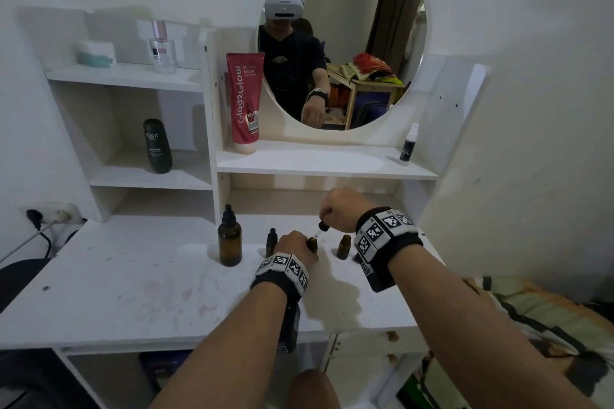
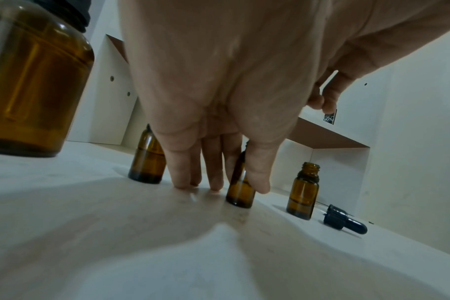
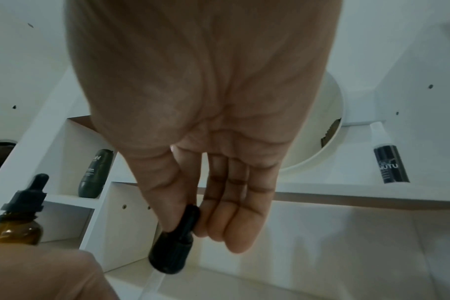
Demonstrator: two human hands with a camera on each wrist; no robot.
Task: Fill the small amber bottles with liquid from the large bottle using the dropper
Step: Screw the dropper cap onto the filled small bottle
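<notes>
On the white desk point(image 1: 133, 276) my left hand point(image 1: 294, 246) holds a small open amber bottle point(image 1: 311, 244) upright, thumb point(image 2: 257, 174) on one side and fingers on the other. My right hand point(image 1: 329, 212) pinches the black bulb of a dropper point(image 1: 323, 226) between thumb and forefinger. The dropper point(image 3: 177, 243) slants down, its glass tip at the held bottle's mouth. The large amber bottle point(image 1: 229, 242) stands to the left with its dropper cap on. A capped small bottle point(image 1: 271, 242) stands between the large bottle and my left hand. Another open small bottle point(image 1: 344, 246) stands to the right.
A loose black dropper cap point(image 2: 344, 220) lies beside the right open bottle point(image 2: 304, 192). A low shelf point(image 1: 325, 173) overhangs the back of the desk. On the shelves stand a red tube point(image 1: 245, 103), a dark green bottle point(image 1: 157, 146) and a black spray bottle point(image 1: 407, 146).
</notes>
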